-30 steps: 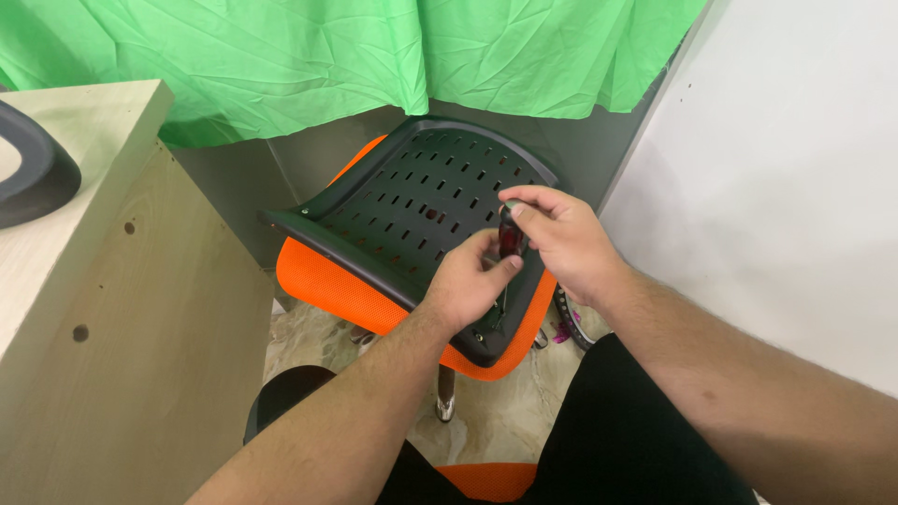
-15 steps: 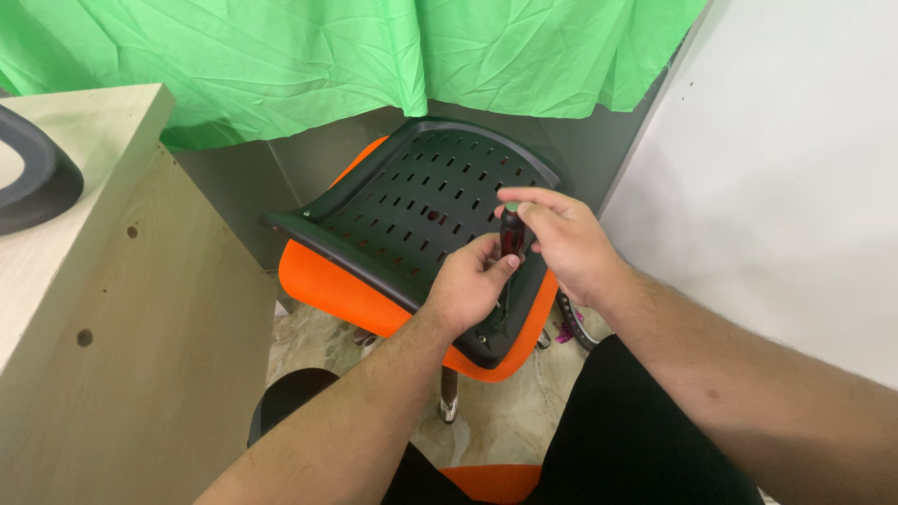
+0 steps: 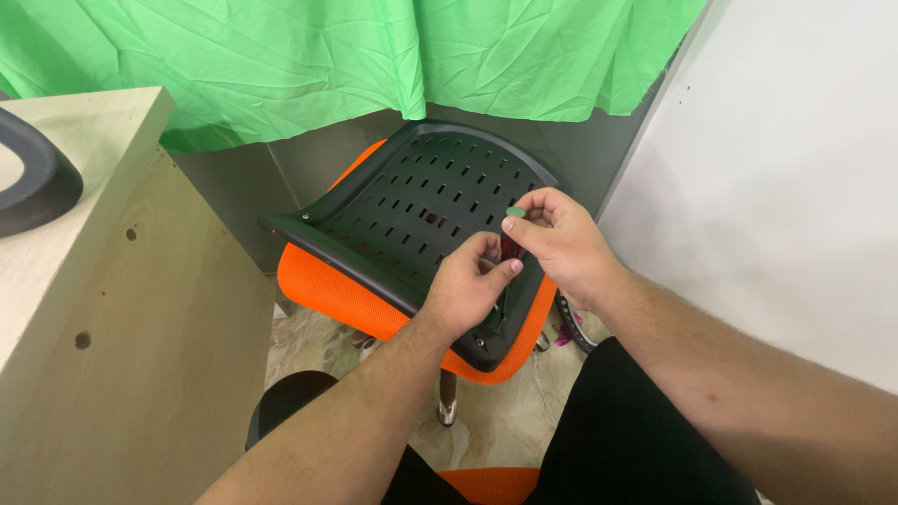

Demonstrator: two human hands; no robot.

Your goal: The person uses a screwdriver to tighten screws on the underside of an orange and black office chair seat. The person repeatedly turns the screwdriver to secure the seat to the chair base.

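While a black perforated chair panel lies tilted across the orange seat, both hands are held over its lower right edge. The left hand is curled, fingertips pressed on the panel at about five o'clock from its centre. The right hand is pinched shut on a small red-handled tool, whose tip cannot be made out. At nine o'clock stands a pale wooden desk; a green cloth hangs at twelve.
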